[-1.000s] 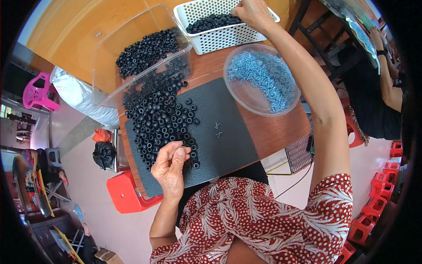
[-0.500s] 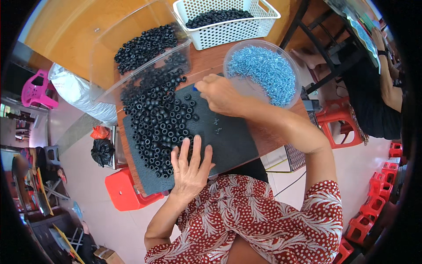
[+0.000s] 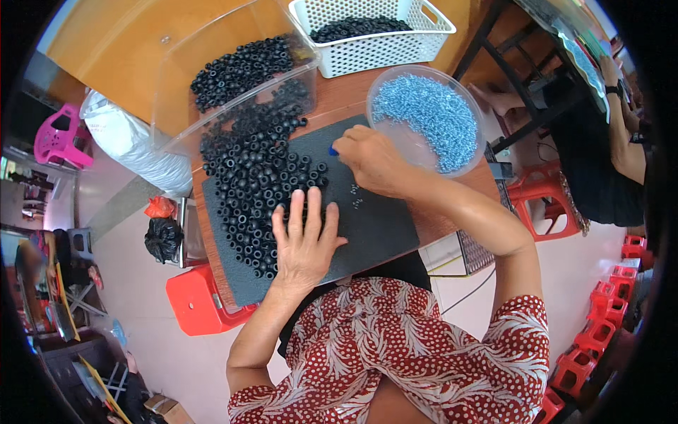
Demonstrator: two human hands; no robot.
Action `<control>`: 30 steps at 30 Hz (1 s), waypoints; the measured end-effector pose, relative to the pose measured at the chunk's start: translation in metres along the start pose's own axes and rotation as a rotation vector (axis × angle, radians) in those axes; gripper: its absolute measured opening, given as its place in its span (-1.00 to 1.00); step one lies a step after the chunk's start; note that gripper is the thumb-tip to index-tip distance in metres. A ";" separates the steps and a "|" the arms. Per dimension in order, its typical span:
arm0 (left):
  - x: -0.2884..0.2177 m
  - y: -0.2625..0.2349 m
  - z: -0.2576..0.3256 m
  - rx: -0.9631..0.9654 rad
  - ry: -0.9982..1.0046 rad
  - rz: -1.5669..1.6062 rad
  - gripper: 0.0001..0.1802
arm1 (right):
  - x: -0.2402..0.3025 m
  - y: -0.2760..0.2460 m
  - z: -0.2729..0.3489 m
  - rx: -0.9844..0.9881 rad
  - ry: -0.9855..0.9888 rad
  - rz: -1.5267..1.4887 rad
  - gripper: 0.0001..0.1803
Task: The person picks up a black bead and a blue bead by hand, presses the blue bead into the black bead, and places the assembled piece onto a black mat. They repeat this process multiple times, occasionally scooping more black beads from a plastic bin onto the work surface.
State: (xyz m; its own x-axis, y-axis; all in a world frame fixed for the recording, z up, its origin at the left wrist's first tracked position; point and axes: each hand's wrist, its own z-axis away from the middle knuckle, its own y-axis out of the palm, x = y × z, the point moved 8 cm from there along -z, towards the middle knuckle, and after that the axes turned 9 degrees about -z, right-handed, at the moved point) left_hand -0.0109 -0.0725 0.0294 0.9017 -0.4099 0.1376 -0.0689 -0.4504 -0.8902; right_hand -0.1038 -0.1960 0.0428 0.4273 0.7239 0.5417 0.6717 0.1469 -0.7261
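Black rings with open centres lie in a loose heap over the left part of a dark grey mat. My left hand rests on the heap's near right edge, fingers stretched and spread. Farther off, over the mat's right part, my right hand is closed in a pinch. A small blue bit shows at its fingertips; the rest of what it holds is hidden. Several tiny pale, shiny pieces lie on the mat just nearer than my right hand.
A clear round tub of tiny shiny blue pieces stands beyond my right hand. At the back are a clear plastic box and a white perforated basket, both holding black rings. A red stool is left of the table.
My left hand has slid a little farther away onto the rings. My right hand has shifted slightly right and nearer, still closed. The whole view has moved a little.
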 end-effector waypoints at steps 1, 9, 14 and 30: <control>0.001 -0.007 0.000 -0.023 -0.014 -0.003 -0.42 | 0.002 -0.009 0.004 -0.001 0.010 0.007 -0.86; -0.014 -0.037 0.037 -0.194 0.064 0.169 -0.73 | 0.023 -0.017 0.050 0.027 0.040 -0.029 -0.89; -0.020 -0.037 0.054 -0.205 0.125 0.240 -0.77 | 0.022 -0.004 0.054 0.033 0.103 0.053 -0.86; 0.053 -0.035 0.093 -0.102 -0.241 0.013 -0.34 | 0.013 0.006 0.052 0.030 0.226 0.077 -0.77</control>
State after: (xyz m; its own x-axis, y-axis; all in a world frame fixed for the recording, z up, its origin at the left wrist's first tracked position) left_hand 0.0788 -0.0047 0.0274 0.9753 -0.2206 0.0083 -0.1125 -0.5295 -0.8408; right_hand -0.1258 -0.1511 0.0233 0.6036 0.5648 0.5627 0.6147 0.1198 -0.7796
